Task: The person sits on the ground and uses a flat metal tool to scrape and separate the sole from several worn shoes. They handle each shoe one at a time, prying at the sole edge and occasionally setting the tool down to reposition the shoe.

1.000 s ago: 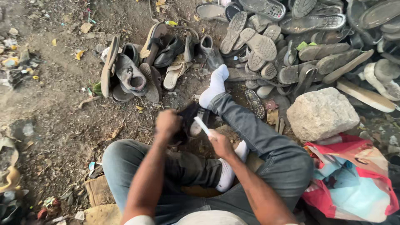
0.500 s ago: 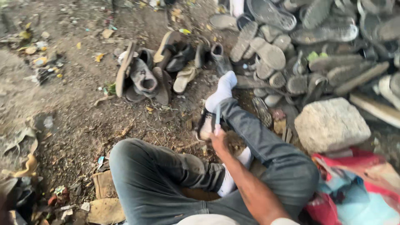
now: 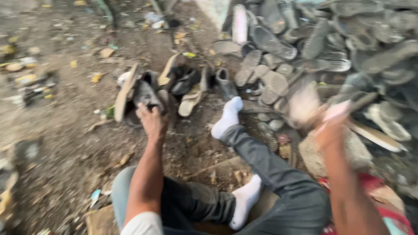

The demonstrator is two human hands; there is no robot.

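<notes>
Left hand (image 3: 151, 119) now grasps a dark shoe (image 3: 146, 93); right hand (image 3: 331, 130) rose, grip blurred.

The floor (image 3: 65, 143) is bare, packed dirt, strewn with yellow leaves, paper scraps and small litter. A big heap of grey soles (image 3: 331, 48) fills the upper right, with a pale rock (image 3: 361, 152) below it and red cloth (image 3: 392, 204) in the lower right corner. Flat daylight falls evenly, casting no hard shadows.
</notes>
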